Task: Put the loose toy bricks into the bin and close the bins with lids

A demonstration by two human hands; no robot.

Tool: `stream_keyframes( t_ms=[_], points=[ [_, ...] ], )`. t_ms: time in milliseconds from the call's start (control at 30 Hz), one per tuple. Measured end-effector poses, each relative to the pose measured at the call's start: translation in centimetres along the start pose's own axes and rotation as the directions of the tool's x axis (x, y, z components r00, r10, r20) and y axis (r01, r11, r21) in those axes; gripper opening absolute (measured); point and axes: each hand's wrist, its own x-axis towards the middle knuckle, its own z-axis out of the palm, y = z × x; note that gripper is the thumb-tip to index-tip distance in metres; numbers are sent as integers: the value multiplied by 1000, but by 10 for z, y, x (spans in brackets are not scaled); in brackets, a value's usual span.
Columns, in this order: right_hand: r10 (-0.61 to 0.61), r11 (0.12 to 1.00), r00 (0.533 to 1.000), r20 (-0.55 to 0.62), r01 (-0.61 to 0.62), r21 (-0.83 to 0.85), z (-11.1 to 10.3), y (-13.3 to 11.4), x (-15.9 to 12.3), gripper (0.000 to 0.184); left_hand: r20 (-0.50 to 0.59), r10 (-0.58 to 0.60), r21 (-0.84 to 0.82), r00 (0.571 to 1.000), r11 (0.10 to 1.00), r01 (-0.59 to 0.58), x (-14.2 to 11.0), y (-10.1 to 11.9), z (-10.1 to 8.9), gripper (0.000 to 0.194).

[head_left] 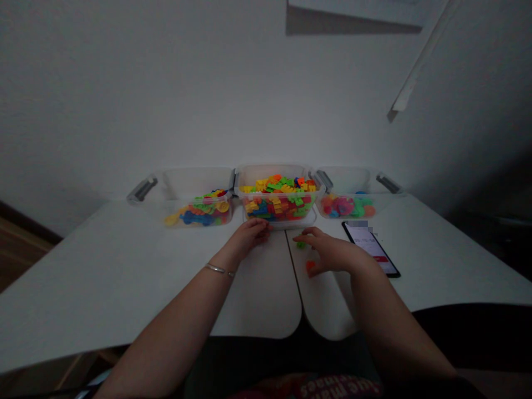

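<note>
Starting at the far left of the white table, there's the left bin, clear plastic with a grey clip handle, holding a jumble of bright toy pieces. Moving in, the left hand, a thin bangle on its wrist, sits right at the front of the middle bin, which is packed with colored bricks. Its fingers are curled together, though in this dim view it's hard to say whether they touch the rim or pinch anything. Now the right hand, fingers spread apart and clamped on nothing, hovers over a small green brick and an orange brick, both out on the table. They look light, stiff and a little slick, best pinched by the sides. Further right, the right bin holds rounder pieces, and a phone lies lit beside the right hand.
</note>
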Motion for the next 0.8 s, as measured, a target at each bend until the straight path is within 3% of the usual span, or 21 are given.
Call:
stream_keyframes(
  t_ms=[200, 367, 600, 800],
  points=[
    [10, 997, 999, -50, -6, 71, 10, 9, 12, 84, -17, 6, -3, 1000, 1000, -6, 2, -2, 3, 17],
    [-3, 1000, 998, -67, 5, 26, 12, 9, 22, 61, -9, 6, -5, 1000, 1000, -6, 2, -3, 4, 17],
    [-60, 996, 977, -206, 71, 45, 20, 12, 34, 30, 8, 16, 12, 1000, 1000, -17, 3, -4, 5, 20],
    [-48, 989, 947, -319, 89, 117, 28, 7, 41, 25, 7, 43, 66, 999, 997, -44, 3, -5, 5, 24]
  ],
)
